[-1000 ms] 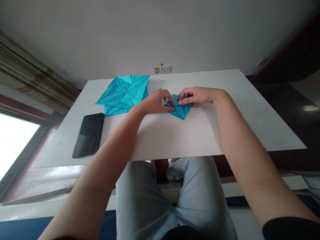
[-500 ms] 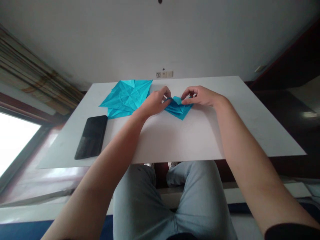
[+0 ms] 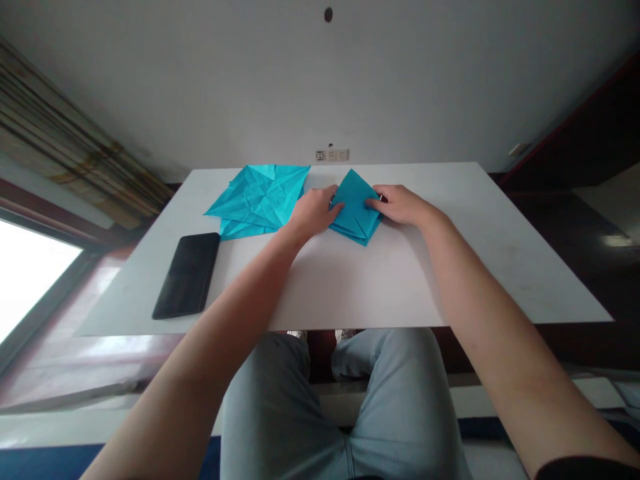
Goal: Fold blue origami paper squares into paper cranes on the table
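Where both hands meet: folded blue paper (image 3: 354,207), near far edge of counter (image 3: 400,280)
Left hand (image 3: 313,212): gripping its left side
Right hand (image 3: 400,205): gripping its right side
Left edge: black phone (image 3: 187,275)

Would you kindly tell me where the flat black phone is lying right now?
In the head view, the flat black phone lies at the left of the white table, just in front of the creased turquoise paper sheets.
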`<state>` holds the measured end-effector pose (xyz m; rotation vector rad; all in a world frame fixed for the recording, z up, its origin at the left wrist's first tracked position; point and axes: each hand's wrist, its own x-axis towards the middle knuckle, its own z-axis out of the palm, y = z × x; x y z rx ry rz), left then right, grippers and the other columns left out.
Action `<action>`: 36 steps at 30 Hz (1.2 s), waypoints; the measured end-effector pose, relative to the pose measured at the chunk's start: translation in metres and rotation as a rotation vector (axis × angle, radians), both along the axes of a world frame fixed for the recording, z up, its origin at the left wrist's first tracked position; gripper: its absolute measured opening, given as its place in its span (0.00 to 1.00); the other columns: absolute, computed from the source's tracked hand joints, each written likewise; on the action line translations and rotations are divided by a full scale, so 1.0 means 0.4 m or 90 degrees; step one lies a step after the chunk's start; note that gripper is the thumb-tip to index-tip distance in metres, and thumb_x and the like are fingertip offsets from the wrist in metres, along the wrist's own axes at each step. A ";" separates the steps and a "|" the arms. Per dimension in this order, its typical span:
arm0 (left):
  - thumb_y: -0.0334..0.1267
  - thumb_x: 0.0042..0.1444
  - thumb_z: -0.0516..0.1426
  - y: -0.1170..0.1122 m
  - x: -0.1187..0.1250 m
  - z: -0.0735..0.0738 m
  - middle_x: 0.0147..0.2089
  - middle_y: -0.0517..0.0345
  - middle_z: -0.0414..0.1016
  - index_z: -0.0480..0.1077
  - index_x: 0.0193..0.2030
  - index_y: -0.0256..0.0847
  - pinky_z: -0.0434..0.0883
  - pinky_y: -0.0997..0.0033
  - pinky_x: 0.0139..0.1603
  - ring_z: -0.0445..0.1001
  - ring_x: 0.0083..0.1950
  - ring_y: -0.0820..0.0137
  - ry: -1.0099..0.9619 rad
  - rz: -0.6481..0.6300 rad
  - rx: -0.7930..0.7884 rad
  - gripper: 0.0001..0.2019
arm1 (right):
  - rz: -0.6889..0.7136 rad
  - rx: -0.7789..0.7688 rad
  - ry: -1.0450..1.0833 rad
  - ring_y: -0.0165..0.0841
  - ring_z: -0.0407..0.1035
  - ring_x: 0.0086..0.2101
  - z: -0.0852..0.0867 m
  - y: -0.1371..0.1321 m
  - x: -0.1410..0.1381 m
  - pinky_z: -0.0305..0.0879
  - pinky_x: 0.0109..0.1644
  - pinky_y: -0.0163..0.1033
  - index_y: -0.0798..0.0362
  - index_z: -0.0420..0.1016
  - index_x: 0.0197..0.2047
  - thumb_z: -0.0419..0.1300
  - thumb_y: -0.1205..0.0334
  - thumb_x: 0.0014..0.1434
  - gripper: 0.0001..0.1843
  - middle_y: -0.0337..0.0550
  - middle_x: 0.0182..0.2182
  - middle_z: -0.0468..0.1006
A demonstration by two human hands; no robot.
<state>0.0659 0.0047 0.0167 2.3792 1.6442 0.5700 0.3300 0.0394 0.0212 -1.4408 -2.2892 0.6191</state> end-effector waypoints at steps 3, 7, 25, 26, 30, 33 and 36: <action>0.44 0.74 0.60 0.003 -0.001 -0.004 0.51 0.42 0.87 0.76 0.66 0.40 0.79 0.56 0.53 0.84 0.51 0.51 -0.034 0.024 0.000 0.19 | -0.011 0.006 -0.011 0.43 0.75 0.38 0.000 -0.004 -0.011 0.64 0.44 0.44 0.50 0.81 0.42 0.62 0.51 0.75 0.14 0.47 0.37 0.86; 0.36 0.72 0.59 0.008 -0.003 -0.016 0.61 0.41 0.84 0.68 0.74 0.43 0.81 0.56 0.56 0.84 0.54 0.56 -0.121 0.012 0.039 0.25 | -0.013 0.005 -0.035 0.46 0.79 0.41 -0.002 -0.007 -0.016 0.67 0.46 0.45 0.51 0.84 0.49 0.64 0.53 0.73 0.12 0.52 0.43 0.89; 0.46 0.75 0.62 -0.024 0.009 0.003 0.73 0.39 0.75 0.70 0.82 0.48 0.77 0.48 0.73 0.81 0.71 0.46 0.041 -0.112 -0.005 0.31 | -0.021 -0.071 0.110 0.43 0.76 0.38 -0.001 -0.014 -0.021 0.70 0.43 0.44 0.48 0.78 0.58 0.67 0.41 0.69 0.23 0.48 0.44 0.86; 0.46 0.74 0.62 -0.022 0.008 0.002 0.73 0.40 0.76 0.71 0.82 0.47 0.77 0.48 0.74 0.80 0.71 0.46 0.037 -0.116 -0.006 0.31 | -0.028 -0.091 0.153 0.42 0.75 0.37 -0.006 -0.005 -0.015 0.70 0.42 0.44 0.47 0.78 0.58 0.62 0.42 0.73 0.21 0.47 0.43 0.85; 0.46 0.71 0.65 -0.011 0.000 -0.006 0.76 0.39 0.74 0.66 0.85 0.46 0.75 0.47 0.77 0.78 0.74 0.45 -0.003 -0.125 -0.011 0.37 | -0.048 -0.131 0.219 0.39 0.73 0.33 -0.024 0.024 0.000 0.69 0.40 0.43 0.46 0.79 0.57 0.56 0.53 0.72 0.16 0.43 0.40 0.84; 0.48 0.70 0.66 -0.007 -0.003 -0.013 0.77 0.37 0.71 0.63 0.86 0.46 0.73 0.45 0.77 0.77 0.75 0.44 -0.022 -0.128 -0.034 0.41 | -0.033 -0.113 0.189 0.40 0.74 0.36 -0.031 0.025 -0.005 0.72 0.44 0.43 0.46 0.79 0.50 0.60 0.51 0.71 0.12 0.43 0.39 0.84; 0.50 0.70 0.65 -0.006 -0.004 -0.015 0.77 0.39 0.70 0.61 0.87 0.51 0.70 0.40 0.80 0.74 0.76 0.42 -0.019 -0.136 -0.054 0.41 | -0.019 -0.114 0.179 0.40 0.73 0.36 -0.039 0.021 -0.014 0.71 0.44 0.43 0.46 0.77 0.42 0.60 0.43 0.72 0.16 0.43 0.36 0.81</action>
